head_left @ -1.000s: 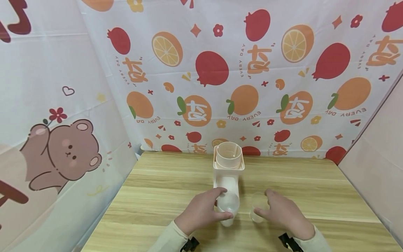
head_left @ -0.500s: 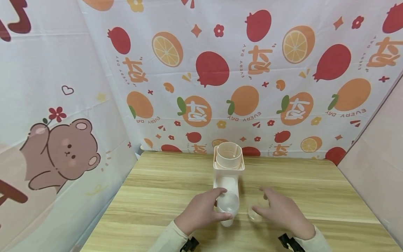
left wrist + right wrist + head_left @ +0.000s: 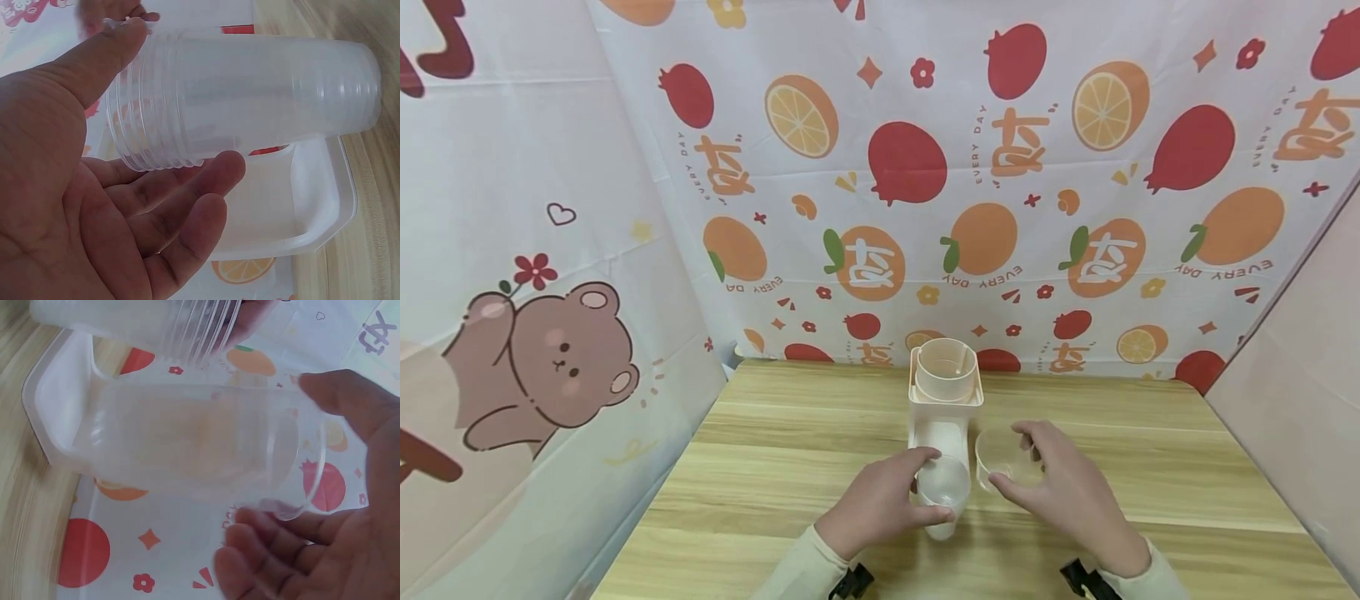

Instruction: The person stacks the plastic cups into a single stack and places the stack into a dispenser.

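Observation:
My left hand (image 3: 877,502) grips a stack of nested clear plastic cups (image 3: 250,94) near their rims, thumb on one side and fingers on the other. Right of it, my right hand (image 3: 1071,497) pinches a single clear plastic cup (image 3: 175,437) by the rim. This cup (image 3: 991,460) stands apart from the stack in the head view. Just behind the stack is a cream cup holder (image 3: 942,433) with a round open tube (image 3: 946,385) at its far end. In the head view the stack overlaps the near part of this holder.
A wood-grain table (image 3: 790,442) lies under everything. Behind it hangs a fruit-print cloth (image 3: 906,162), with a bear-print cloth (image 3: 561,358) on the left and a pale panel (image 3: 1300,358) at the right.
My right hand has moved the single cup up and leftward, closer to the holder's right side. The left hand and its stack have stayed in place.

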Available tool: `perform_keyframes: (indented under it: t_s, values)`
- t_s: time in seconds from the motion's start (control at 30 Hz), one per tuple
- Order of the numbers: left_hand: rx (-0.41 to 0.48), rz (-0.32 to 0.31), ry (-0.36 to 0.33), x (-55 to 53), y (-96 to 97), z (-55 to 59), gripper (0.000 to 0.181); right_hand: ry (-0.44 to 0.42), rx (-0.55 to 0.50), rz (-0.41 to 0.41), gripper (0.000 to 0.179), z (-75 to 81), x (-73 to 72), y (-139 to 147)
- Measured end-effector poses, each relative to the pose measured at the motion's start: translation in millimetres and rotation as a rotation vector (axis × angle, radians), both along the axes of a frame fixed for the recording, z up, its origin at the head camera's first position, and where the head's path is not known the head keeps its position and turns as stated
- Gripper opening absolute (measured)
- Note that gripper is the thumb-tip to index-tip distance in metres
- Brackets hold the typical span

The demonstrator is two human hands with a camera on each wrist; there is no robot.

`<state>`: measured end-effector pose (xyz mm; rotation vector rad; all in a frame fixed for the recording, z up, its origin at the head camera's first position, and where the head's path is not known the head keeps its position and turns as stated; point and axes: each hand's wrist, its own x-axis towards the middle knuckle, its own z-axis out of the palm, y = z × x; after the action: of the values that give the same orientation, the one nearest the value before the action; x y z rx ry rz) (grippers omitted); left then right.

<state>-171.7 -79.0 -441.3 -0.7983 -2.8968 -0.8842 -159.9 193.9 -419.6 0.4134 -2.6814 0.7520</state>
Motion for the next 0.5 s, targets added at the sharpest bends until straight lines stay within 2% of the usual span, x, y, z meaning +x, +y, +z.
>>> perform_keyframes:
  t_s: [0.2, 0.5]
  values:
    - [-0.003, -0.002, 0.001, -0.7, -0.4, 0.5, 0.078, 0.180, -0.050, 0.080, 0.063, 0.9, 0.3, -2.2]
    - [0.004, -0.003, 0.012, -0.7, -1.3, 0.6, 0.077, 0.299, -0.210, 0.146, 0.070, 5.0, 1.9, -2.6]
